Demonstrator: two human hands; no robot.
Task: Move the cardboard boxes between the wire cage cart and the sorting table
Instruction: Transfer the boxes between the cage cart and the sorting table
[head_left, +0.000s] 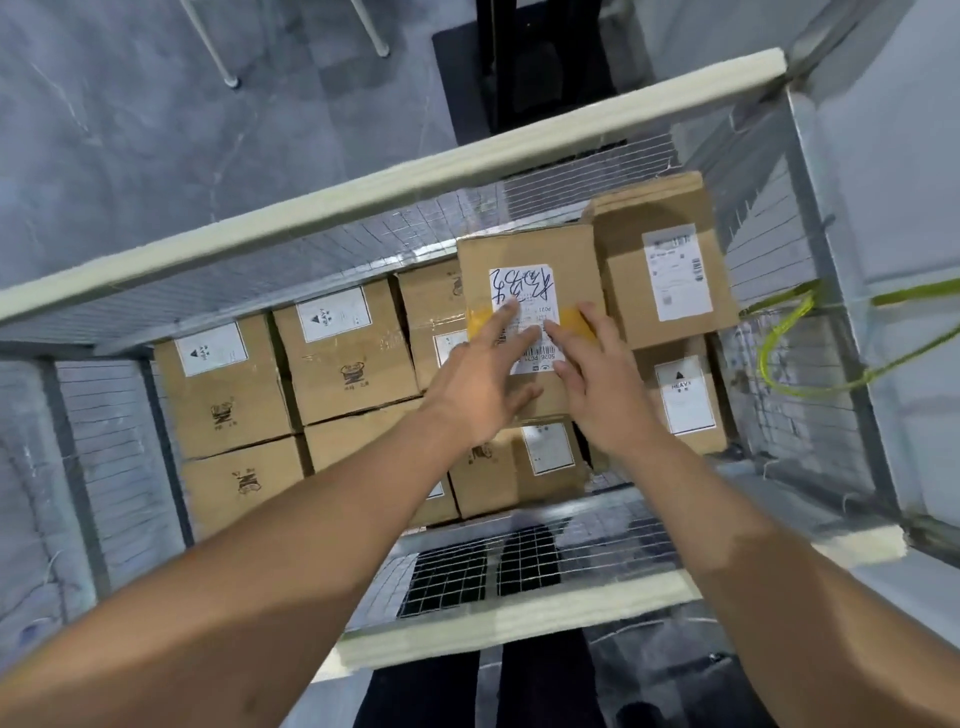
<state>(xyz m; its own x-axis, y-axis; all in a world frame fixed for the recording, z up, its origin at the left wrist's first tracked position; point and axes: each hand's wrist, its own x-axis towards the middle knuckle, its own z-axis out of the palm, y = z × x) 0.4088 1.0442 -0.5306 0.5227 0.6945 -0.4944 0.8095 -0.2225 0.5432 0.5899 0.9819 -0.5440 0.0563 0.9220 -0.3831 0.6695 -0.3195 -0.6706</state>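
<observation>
We look straight down into the wire cage cart (395, 176), its far and near edges capped by pale padded rails and its mesh walls closing all 4 sides. A lower layer of cardboard boxes (353, 358) fills the cart floor from the left wall to the right, several of them bearing white "HEAVY" stickers.

On top of that layer, toward the cart's far right corner, sit 2 more boxes side by side and touching. The right box (623, 280) lies tilted against the right wall. The left box (524, 254) is the one under our hands.

Our left hand (478, 379) and right hand (597, 384) both lie flat on its top face, fingers straight and spread, pressing on it rather than curling round anything. The fingertips meet over its white handwritten label (522, 286), which sits across a strip of yellow tape (480, 319).

A green cord (909, 296) hangs at the right wall.
</observation>
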